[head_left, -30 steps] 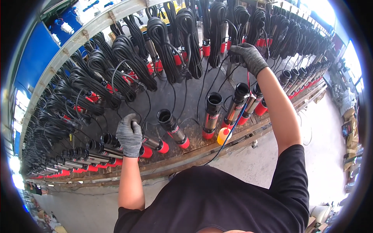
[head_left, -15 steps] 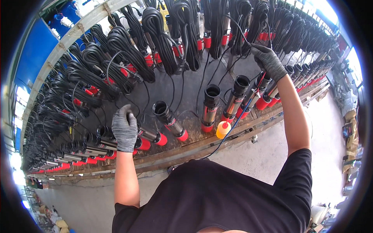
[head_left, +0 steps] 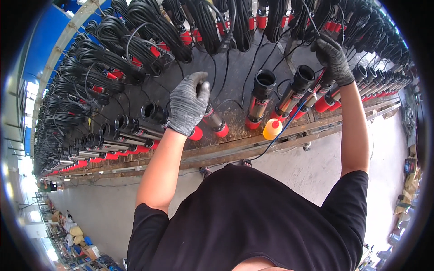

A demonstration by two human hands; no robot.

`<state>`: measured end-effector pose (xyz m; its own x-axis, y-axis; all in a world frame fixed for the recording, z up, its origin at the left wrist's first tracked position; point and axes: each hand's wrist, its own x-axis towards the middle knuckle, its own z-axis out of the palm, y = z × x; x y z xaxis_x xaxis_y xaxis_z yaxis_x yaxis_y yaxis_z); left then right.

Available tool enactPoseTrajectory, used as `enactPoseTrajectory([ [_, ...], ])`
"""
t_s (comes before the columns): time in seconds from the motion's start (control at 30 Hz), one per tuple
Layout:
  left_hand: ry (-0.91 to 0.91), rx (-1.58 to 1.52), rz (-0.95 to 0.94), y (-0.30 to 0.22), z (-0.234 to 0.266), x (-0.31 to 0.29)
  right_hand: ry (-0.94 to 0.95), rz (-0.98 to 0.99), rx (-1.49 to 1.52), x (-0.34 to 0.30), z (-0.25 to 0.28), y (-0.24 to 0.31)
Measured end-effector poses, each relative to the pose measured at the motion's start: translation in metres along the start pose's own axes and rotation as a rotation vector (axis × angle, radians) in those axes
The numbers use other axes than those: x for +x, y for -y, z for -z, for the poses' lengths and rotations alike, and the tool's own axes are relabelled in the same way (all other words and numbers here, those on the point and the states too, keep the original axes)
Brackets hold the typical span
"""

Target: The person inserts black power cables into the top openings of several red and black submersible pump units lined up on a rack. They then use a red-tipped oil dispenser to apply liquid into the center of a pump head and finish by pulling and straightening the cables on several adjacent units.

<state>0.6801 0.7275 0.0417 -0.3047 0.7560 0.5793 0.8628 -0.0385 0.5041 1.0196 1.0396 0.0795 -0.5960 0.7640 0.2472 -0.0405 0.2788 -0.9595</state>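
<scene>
Both hands wear grey knit gloves. My left hand point(head_left: 189, 106) hovers above a row of steel pump bodies with black open collars and red ends. Its thumb stands apart from its bent fingers, and nothing shows between them. A pump body point(head_left: 214, 119) lies partly hidden beside it. My right hand point(head_left: 333, 58) has its fingers closed around a black cable point(head_left: 309, 14) at the far right. Below it, a thin red lead and a blue cord point(head_left: 289, 121) run down past a pump body point(head_left: 296, 90). Another pump body point(head_left: 261, 99) stands nearer the middle.
A yellow-orange squeeze bottle point(head_left: 272, 129) with a red cap is at the bench's front edge. Coiled black cables point(head_left: 158, 29) on red-ended pumps fill the back. The dark bench top point(head_left: 230, 86) carries loose cables; pale floor point(head_left: 226, 198) lies in front.
My left hand has moved right and farther over the bench, covering part of a pump body. The right hand still grips the cable. The view has shifted, so the bench sits higher.
</scene>
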Motion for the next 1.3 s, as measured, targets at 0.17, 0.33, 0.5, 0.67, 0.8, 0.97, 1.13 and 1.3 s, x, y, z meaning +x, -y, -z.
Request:
enactPoseTrajectory([
  [0.17,-0.082,0.029,-0.028,-0.001,-0.008,-0.004,-0.144,-0.013,0.064,0.001,-0.004,-0.009],
  [0.33,-0.054,0.0,0.036,0.003,-0.012,-0.004,-0.022,0.046,0.124,0.005,-0.002,-0.015],
  [0.5,-0.04,0.032,0.013,0.006,-0.011,-0.004,-0.019,0.064,0.091,0.0,-0.009,-0.006],
  [0.67,0.006,-0.04,0.035,0.004,-0.006,-0.013,-0.02,0.027,0.106,0.002,-0.001,-0.015],
  [0.8,0.151,-0.141,-0.008,-0.023,0.009,-0.033,0.038,0.01,0.044,0.002,0.011,-0.017],
  [0.97,0.187,-0.125,-0.209,-0.056,0.015,-0.061,0.024,-0.034,0.01,0.004,0.02,-0.022],
  [1.13,0.073,-0.134,-0.219,-0.057,0.014,-0.09,-0.012,-0.015,0.042,0.008,0.027,-0.034],
  [1.3,0.09,-0.122,-0.171,-0.056,0.022,-0.087,-0.058,0.004,0.04,0.008,0.03,-0.038],
])
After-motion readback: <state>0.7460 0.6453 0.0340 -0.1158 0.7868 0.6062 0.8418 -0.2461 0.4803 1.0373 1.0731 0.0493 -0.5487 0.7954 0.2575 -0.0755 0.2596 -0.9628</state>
